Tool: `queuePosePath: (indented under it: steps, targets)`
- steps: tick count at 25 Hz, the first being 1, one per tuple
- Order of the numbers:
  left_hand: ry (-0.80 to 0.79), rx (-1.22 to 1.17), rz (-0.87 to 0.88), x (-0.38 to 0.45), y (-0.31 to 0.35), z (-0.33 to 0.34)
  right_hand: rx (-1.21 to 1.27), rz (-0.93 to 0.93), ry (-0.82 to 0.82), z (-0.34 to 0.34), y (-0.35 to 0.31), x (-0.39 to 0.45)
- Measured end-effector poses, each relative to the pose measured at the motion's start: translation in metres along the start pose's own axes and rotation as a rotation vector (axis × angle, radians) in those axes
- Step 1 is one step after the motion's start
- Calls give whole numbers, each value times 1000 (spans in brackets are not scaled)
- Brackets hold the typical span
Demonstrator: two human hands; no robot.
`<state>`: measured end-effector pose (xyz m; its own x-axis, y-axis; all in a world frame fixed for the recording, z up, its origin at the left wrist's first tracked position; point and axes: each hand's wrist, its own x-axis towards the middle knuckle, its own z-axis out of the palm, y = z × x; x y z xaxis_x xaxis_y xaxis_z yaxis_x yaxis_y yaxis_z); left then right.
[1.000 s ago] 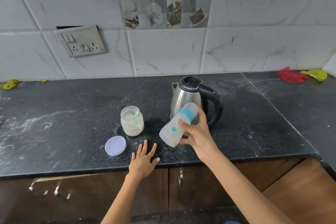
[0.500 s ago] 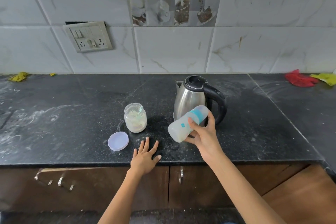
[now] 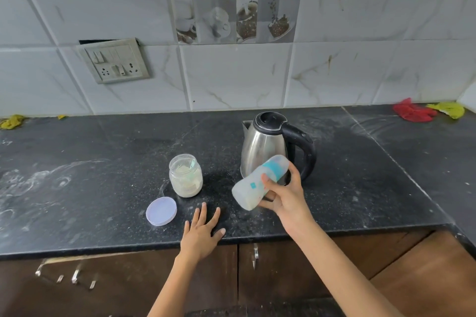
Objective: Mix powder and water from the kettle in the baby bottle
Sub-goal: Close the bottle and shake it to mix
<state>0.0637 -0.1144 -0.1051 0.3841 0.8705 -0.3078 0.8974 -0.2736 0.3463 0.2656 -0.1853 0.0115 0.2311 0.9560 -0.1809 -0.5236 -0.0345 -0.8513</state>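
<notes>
Nearest to the camera, the left hand [image 3: 201, 233] lies flat on the front edge of the dark speckled desk [image 3: 77, 188], palm down, its grip spread with the fingers apart and holding nothing. Just to the left of it, a pale lilac lid [image 3: 161, 211] rests flat on the desk. To the right, the right hand [image 3: 286, 198] is raised above the desk and its grip is closed around the baby bottle [image 3: 258, 183], thumb on the near side and the other fingers wrapped behind it. The bottle is tilted strongly, with its bottom down to the left and its capped top up to the right; it has a teal collar under a clear cap, and a whitish liquid sits in the lower end. Behind the lid, an open glass jar [image 3: 185, 175] stands upright with pale powder inside and a light green scoop in it. Behind the bottle, near the jar but apart from it, the steel kettle [image 3: 265, 148] stands with its black lid shut and its black handle to the right. White powder dust marks the desk on the left. Far at the back right corner lie a red cloth [image 3: 412, 112] and a yellow cloth [image 3: 449, 109], and a switch plate [image 3: 113, 60] is on the tiled wall.
</notes>
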Motion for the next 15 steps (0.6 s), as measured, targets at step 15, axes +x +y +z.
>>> queuePosePath:
  steps: [15]
  targets:
    - [42,11,-5,-5,3,3,-128,-36,-7,3,-11,7]
